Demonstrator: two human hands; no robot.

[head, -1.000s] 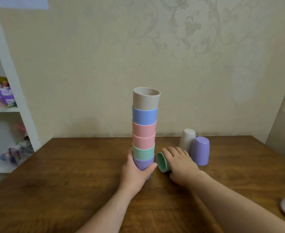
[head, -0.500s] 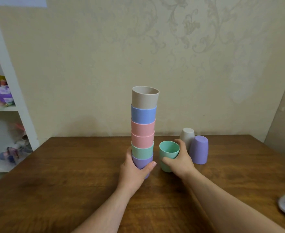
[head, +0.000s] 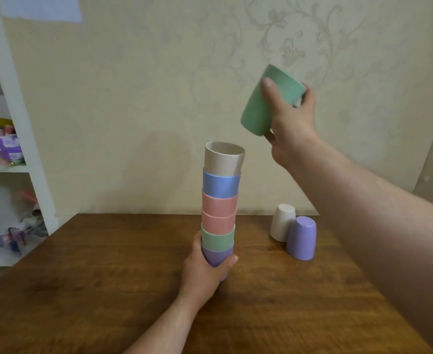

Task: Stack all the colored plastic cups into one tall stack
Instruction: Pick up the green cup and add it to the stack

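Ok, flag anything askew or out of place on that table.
The stack leans slightly, its beige top cup tipped right, while the left hand grips the base. A white cup and a purple cup stand upside down, unstacked. The right hand holds a green cup tilted in the air.

A brown wooden tabletop carries a stack of cups near its middle. To the right, a white cup and purple cup stand upside down, touching.

Nine cups, two hands
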